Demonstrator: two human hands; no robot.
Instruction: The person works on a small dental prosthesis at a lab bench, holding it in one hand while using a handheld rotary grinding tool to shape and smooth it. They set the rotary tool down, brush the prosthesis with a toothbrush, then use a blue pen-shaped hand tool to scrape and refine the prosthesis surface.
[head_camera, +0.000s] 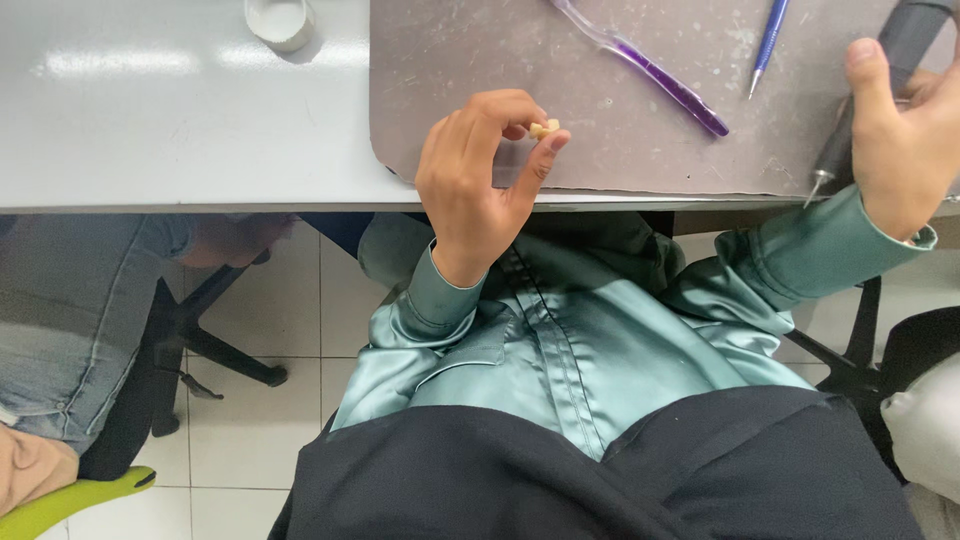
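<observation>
While our left hand (478, 185) pinches a small cream piece (545, 128) between thumb and fingers (512, 104), that piece sits just above the grey mat (600, 150) near the desk (180, 130) edge. Our right hand (905, 140) is wrapped tight around a dark grinding tool (850, 140). On the mat lie a purple toothbrush (650, 68) and a blue pen (768, 45). A white cup (280, 20) stands farther off.

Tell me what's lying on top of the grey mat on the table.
On the grey mat lie a purple toothbrush and a blue pen. The left hand pinches a small cream piece above it. The right hand, gripping a dark rotary tool, covers the mat's right edge.
</observation>
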